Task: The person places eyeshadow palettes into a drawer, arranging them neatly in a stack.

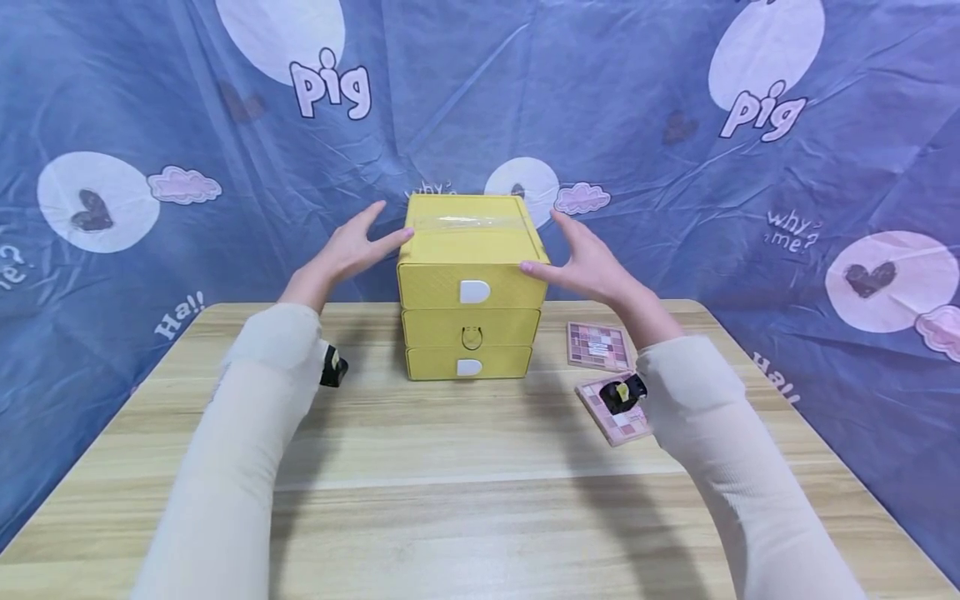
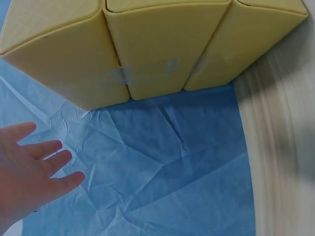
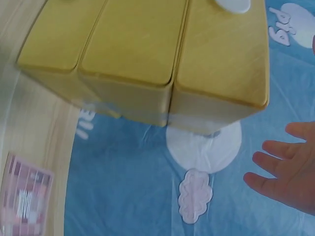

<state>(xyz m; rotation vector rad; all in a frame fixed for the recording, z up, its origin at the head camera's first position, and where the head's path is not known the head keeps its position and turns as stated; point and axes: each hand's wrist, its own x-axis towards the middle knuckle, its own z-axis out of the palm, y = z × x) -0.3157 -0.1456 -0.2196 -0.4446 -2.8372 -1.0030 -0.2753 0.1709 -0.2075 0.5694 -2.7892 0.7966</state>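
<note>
Both hands hovered at centre frame, flanking a yellow three-drawer box (image 1: 470, 287) on the wooden table (image 1: 450, 475). Left hand (image 1: 347, 250) with fingers straight and spread, thumb tip seemingly at the box's upper left corner. Right hand (image 1: 588, 262) likewise flat-fingered, gripping nothing, fingertip by the right edge. Two pink palettes (image 1: 597, 345) lay right of centre.

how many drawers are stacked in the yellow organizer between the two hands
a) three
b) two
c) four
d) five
a, the yellow organizer shows three stacked drawer fronts in the head view: the top and bottom ones have white tab handles and the middle one a ring pull, with the left hand and right hand open at either side of the top drawer.
</note>
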